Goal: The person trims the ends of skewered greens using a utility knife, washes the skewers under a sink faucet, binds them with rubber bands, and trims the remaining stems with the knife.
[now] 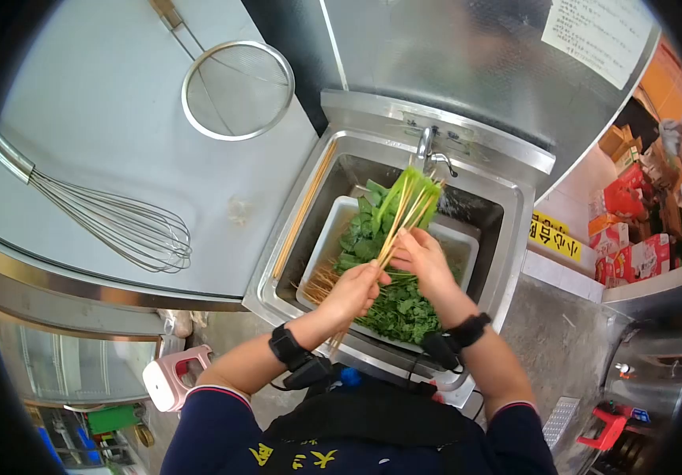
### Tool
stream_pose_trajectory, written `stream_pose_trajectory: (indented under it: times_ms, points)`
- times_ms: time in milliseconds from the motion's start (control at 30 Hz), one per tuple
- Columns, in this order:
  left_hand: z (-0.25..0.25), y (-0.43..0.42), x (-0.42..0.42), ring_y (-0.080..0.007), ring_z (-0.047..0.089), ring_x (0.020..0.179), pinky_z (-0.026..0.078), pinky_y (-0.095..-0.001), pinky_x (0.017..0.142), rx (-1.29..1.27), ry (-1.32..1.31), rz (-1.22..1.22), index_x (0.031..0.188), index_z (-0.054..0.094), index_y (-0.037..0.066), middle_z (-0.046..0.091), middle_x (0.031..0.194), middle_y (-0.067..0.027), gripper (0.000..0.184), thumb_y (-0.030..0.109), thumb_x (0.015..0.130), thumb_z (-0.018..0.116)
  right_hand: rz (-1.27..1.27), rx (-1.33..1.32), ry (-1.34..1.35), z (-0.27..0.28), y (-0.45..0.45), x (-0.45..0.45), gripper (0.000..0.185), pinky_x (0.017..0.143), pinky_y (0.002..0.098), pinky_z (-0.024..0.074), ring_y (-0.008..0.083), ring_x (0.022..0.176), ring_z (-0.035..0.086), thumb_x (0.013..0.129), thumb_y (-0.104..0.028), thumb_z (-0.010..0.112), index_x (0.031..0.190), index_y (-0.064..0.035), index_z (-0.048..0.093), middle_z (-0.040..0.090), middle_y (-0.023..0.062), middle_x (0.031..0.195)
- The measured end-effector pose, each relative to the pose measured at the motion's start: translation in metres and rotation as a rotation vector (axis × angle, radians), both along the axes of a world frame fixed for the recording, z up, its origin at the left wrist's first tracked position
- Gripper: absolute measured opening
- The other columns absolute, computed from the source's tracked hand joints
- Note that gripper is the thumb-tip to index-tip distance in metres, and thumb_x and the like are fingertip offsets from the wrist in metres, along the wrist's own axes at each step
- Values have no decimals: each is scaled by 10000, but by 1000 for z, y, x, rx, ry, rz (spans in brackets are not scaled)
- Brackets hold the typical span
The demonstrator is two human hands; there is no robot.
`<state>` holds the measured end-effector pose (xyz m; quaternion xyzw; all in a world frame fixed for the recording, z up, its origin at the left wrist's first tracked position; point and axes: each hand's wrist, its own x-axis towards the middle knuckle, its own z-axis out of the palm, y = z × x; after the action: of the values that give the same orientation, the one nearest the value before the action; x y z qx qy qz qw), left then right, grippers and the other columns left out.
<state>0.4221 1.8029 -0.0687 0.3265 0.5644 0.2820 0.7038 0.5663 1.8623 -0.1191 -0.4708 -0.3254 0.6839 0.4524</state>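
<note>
A bundle of bamboo skewers carrying pieces of light green leafy vegetable is held over the sink. My left hand is closed around the lower part of the skewers, whose ends stick out below it. Higher up, the bent fingers of my right hand close on the same sticks, just under the greens. Beneath both hands, a white plastic tub sits in the sink, holding dark leafy greens, curly herb-like greens and more skewers at its left side.
Loose skewers lie along the left rim of the steel sink, with a faucet at its back. On the white counter to the left are a whisk and a round strainer. A pink stool stands below.
</note>
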Motion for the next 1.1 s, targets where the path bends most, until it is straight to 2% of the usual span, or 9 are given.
stream_pose_trajectory:
  times_ms: [167, 367, 500, 533, 567, 633, 667, 867, 1100]
  points:
    - [-9, 5, 9, -33, 227, 422, 186, -191, 368, -26, -119, 43, 922, 485, 46, 305, 560, 64, 356, 358, 955, 317, -137, -71, 274, 2, 18, -13, 286, 709, 315, 521, 230, 812, 631, 909, -232, 444, 1062, 8, 475, 618, 177, 947]
    - [0, 6, 4, -34, 221, 420, 184, -178, 361, -216, -522, 86, 888, 450, 67, 275, 566, 67, 302, 328, 959, 316, -4, -100, 241, 7, 28, -9, 257, 681, 317, 529, 221, 794, 635, 908, -219, 407, 1017, -7, 504, 628, 178, 921]
    - [3, 4, -2, -32, 217, 417, 177, -181, 355, -229, -544, 82, 873, 426, 81, 272, 562, 65, 266, 315, 956, 331, 4, -114, 284, 10, 20, -30, 312, 636, 311, 536, 232, 785, 633, 926, -273, 395, 1098, -18, 444, 608, 207, 974]
    - [1, 3, -4, -32, 217, 417, 177, -181, 355, -229, -544, 86, 873, 426, 81, 272, 562, 65, 266, 315, 956, 331, -62, -208, 336, 24, 14, -40, 297, 535, 265, 505, 177, 653, 592, 933, -259, 398, 1108, -19, 409, 602, 147, 881]
    - [-2, 3, -3, -35, 222, 421, 182, -183, 360, -210, -529, 66, 879, 426, 80, 280, 566, 64, 261, 312, 955, 335, -59, -210, 334, 15, 17, -39, 297, 535, 265, 505, 177, 653, 592, 933, -259, 398, 1108, -19, 409, 602, 147, 881]
    - [-1, 2, -1, -37, 227, 426, 186, -184, 365, -201, -518, 43, 885, 425, 79, 287, 571, 63, 256, 310, 954, 339, -49, -218, 549, 10, 19, -37, 222, 442, 212, 416, 107, 522, 464, 929, -196, 414, 1061, -18, 413, 525, 61, 738]
    - [-1, 4, -1, -40, 234, 435, 192, -185, 373, -201, -516, 37, 897, 427, 78, 298, 581, 62, 253, 308, 954, 340, -114, -237, 494, 7, 21, -35, 149, 394, 189, 315, 70, 470, 329, 921, -151, 432, 1004, -27, 427, 424, 5, 660]
    - [17, -48, 0, -38, 241, 462, 209, -179, 398, -376, -696, 166, 946, 431, 69, 305, 608, 60, 273, 333, 949, 361, -112, -192, 568, 13, 28, -23, 122, 366, 166, 243, 39, 460, 301, 917, -136, 436, 973, -28, 440, 426, -3, 673]
    - [9, -73, 10, -23, 179, 414, 148, -184, 355, -327, -761, 250, 861, 431, 81, 270, 563, 73, 270, 318, 953, 340, -187, -371, 607, 25, -2, -28, 176, 388, 154, 279, 48, 546, 374, 918, -166, 452, 1007, -15, 477, 462, 10, 752]
